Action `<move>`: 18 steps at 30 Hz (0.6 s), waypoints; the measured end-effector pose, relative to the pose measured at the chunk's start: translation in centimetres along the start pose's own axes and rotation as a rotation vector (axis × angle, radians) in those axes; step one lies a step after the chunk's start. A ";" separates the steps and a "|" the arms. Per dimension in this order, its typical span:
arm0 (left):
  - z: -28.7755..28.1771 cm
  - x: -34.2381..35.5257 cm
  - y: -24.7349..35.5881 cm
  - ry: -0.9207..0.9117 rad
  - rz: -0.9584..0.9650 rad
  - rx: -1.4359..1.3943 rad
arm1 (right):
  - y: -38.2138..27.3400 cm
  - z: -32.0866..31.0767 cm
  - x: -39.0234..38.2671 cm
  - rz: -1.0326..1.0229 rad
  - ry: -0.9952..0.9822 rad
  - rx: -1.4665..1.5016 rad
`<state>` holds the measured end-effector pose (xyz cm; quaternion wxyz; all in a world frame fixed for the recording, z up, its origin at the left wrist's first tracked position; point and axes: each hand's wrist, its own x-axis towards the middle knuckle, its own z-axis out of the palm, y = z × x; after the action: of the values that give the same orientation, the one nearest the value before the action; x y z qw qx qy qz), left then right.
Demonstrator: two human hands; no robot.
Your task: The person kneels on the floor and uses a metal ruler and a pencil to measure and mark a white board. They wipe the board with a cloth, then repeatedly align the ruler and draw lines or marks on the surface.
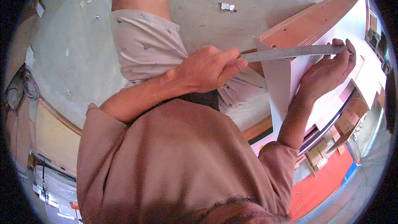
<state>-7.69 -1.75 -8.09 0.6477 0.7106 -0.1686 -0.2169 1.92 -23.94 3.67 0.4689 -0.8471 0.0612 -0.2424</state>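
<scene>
A long grey metal ruler (294,52) with faint markings is stretched between my two hands. My left hand (209,69) is closed around its near left end, thumb along the strip. My right hand (325,72) grips the other end between thumb and fingers. Beneath the ruler stands a white panel (278,89), its upper edge close to the strip. Behind it a reddish-brown board (304,21) with small drilled holes slants away to the upper right. Whether the ruler touches either board I cannot tell.
Grey concrete floor (207,0) spreads ahead, with paper scraps (226,6) on it. At the right are stacked panels and cardboard pieces (352,114), beside a red surface (319,191). Coiled cable (30,85) hangs at the left. My bent leg (145,45) is in front.
</scene>
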 end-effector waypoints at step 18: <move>0.7 1.5 -1.0 0.036 0.062 0.042 | 1.1 -0.4 0.3 0.009 0.059 0.010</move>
<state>-6.81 -3.08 -9.27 0.6422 0.7221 -0.1835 -0.1802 2.12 -24.92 3.07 0.4722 -0.8370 0.0775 -0.2653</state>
